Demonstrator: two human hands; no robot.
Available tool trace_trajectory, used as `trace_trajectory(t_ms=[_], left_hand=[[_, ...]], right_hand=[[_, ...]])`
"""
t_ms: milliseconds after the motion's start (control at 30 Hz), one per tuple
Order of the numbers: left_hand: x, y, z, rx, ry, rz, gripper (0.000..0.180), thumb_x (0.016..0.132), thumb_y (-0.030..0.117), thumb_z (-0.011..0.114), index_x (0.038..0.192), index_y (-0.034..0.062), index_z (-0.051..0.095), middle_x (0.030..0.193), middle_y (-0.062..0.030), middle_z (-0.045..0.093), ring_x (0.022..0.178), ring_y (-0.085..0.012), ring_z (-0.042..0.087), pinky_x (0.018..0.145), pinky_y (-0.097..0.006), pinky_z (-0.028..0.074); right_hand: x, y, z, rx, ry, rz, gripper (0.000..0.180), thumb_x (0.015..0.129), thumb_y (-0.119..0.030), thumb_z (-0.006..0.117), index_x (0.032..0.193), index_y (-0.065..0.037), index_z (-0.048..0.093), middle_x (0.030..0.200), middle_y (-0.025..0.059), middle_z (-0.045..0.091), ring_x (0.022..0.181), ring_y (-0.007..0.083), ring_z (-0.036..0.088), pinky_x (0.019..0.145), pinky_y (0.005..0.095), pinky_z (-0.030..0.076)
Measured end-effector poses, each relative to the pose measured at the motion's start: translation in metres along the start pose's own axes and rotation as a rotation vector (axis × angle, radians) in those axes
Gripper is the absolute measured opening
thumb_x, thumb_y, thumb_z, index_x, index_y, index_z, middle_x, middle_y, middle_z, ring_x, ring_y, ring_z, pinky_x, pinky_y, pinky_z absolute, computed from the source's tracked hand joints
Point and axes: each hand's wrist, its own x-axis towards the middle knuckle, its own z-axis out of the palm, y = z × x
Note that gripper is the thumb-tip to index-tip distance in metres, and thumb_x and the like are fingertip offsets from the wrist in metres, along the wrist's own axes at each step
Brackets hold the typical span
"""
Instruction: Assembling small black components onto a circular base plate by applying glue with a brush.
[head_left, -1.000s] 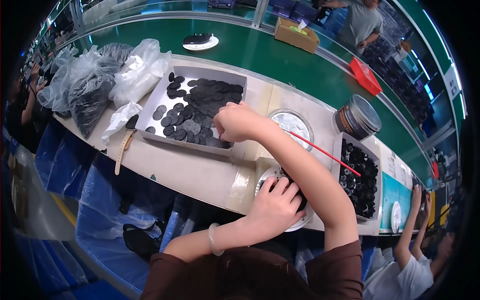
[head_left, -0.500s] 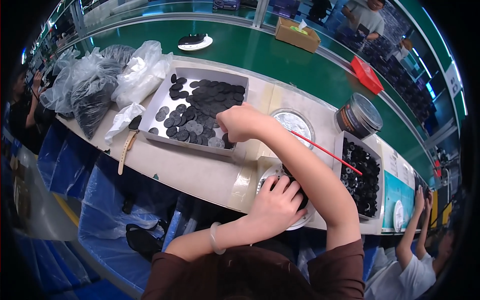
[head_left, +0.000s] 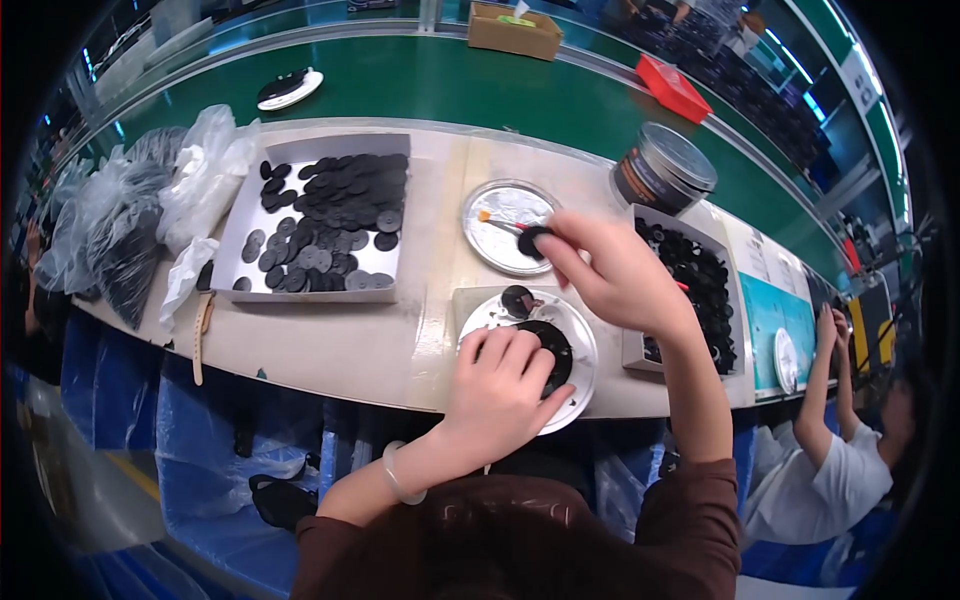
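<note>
A white round housing (head_left: 583,352) with a black round inner part (head_left: 552,350) sits at the table's near edge. My left hand (head_left: 505,385) lies over it, fingers curled onto the black part and thumb by the rim. A small black wheel (head_left: 518,301) shows at its far side. My right hand (head_left: 610,270) pinches a black disc (head_left: 534,242) above the near right part of a foil-covered round lid (head_left: 490,240). A thin brush with a red handle (head_left: 510,224) crosses that lid and passes behind my right hand; I cannot tell if the hand touches it.
On the left, a white tray (head_left: 240,215) holds many black discs, beside plastic bags (head_left: 130,205) and a wristwatch (head_left: 203,325). To the right stand a tin (head_left: 663,170) and a box of small black parts (head_left: 635,345). A person (head_left: 820,480) works at far right.
My right hand has moved right from the disc tray to the foil-covered lid, with a black disc in its fingers. My left hand stays on the white housing. The whole view has shifted.
</note>
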Motion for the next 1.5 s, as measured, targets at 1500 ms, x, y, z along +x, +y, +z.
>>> trace_trajectory(t_ms=[1500], left_hand=[[0.007,0.008,-0.009,0.141,-0.078,-0.051,0.047,0.070,0.033,0.068,0.105,0.0036,0.061,0.120,-0.0119,0.053,0.108,-0.0295,0.047,0.091,-0.043,0.033]], right_hand=[[-0.061,0.021,0.032,0.044,0.130,0.091,0.017,0.083,-0.016,0.055,0.073,-0.002,0.053,0.054,0.0134,0.054,0.049,0.0318,0.054,0.046,0.0362,0.041]])
